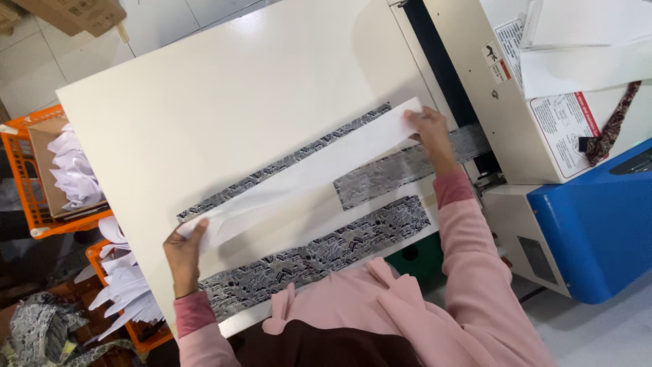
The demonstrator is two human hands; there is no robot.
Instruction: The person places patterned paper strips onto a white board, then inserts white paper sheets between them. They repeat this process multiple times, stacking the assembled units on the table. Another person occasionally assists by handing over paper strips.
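Workshop floor, pale tiles; a big cream table (204, 115) runs diagonally through the frame centre, smooth and matte.

White strip (305, 173): one long, flat, thin band, looks like paper or interlining, plain white, lying diagonally across the table centre, lower left to upper right. Left hand (183, 255) at lower left pinches its near end, thumb on top, fingers mostly closed. Right hand (428, 132) at upper centre-right presses the far end flat with fingers bent down on it.

Patterned strips: three, black-and-white print, same long narrow shape.
- upper strip (285, 163) runs just beside the white strip's upper edge, partly covered by it.
- middle strip (387, 175), shorter, runs under the right hand toward the machine slot.
- lower strip (319, 255), widest, sits near the table's lower edge.

Machine (536, 143) at right: cream housing with sticker labels, dark slot facing the table, blue panel (598, 217) below right. White sheets lie on its top.

Two orange crates (27, 183) at left edge, holding white cut pieces (71, 170). Pink sleeves at bottom.
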